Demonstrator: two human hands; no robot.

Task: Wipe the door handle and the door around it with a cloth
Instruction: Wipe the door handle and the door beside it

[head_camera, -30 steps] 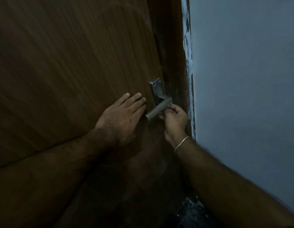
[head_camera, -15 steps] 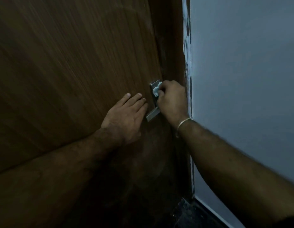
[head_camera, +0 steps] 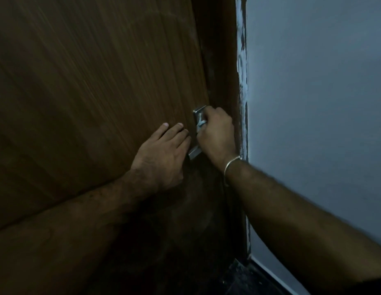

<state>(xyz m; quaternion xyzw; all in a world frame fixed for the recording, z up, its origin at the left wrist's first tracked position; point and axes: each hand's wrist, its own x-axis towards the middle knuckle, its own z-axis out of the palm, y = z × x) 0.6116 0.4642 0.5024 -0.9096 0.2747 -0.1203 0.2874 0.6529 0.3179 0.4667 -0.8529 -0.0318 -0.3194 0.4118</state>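
A dark brown wooden door (head_camera: 95, 86) fills the left of the view. Its metal lever handle (head_camera: 194, 153) sticks out near the door's right edge, with a steel backplate (head_camera: 198, 113) above it. My left hand (head_camera: 164, 154) lies flat on the door just left of the handle, fingers straight. My right hand (head_camera: 217, 135) is curled over the backplate and the handle's root, gripping a small pale cloth (head_camera: 201, 124), of which only a scrap shows between my fingers. A thin bangle sits on my right wrist.
The dark door frame (head_camera: 221, 60) runs up right of the handle, with a chipped pale edge (head_camera: 242, 71) beside it. A grey-blue wall (head_camera: 313, 103) fills the right side. A dark floor (head_camera: 245, 279) shows at the bottom.
My right hand rose from under the lever's root to the backplate with the cloth, then slid slightly down it. My left hand stays flat on the door.
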